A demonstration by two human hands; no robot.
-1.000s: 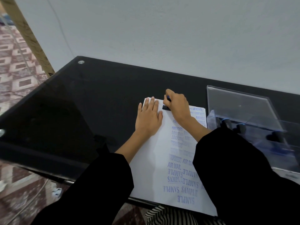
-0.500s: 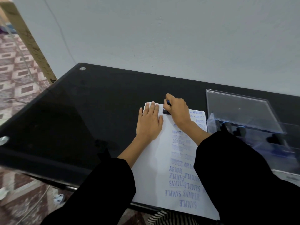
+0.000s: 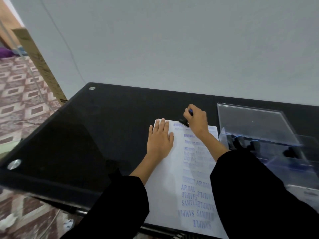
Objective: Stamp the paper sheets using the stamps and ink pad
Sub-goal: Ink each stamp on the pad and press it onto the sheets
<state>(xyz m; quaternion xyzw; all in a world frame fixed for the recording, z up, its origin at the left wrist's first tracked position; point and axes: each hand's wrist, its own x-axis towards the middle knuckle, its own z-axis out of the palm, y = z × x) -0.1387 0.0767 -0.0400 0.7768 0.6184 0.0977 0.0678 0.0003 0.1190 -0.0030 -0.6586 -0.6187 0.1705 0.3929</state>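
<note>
Tiled floor (image 3: 20, 104): far left of the paper sheets (image 3: 165, 187), beyond the table edge.
Cardboard box (image 3: 39, 66): left of the sheets and further back, leaning against the wall.
Table (image 3: 86, 135): black glass top; the sheets lie on its near right part.
Left hand (image 3: 160, 138): flat on the far left corner of the sheets, fingers straight and together, palm down.
Paper sheets: a white stack running from the near table edge away from the person.
Blue prints (image 3: 188, 188): down the right half of the top sheet, SAMPLE and AIR MAIL readable.
Stamp (image 3: 183, 121): dark base at the far edge of the sheets, tilted; contact with the paper cannot be told.
Right hand (image 3: 196, 120): fingers curled round the stamp's blue handle.
Clear plastic box (image 3: 255, 125): just right of the sheets, lid raised.
Spare stamps (image 3: 255, 144): dark handles standing inside that box.
</note>
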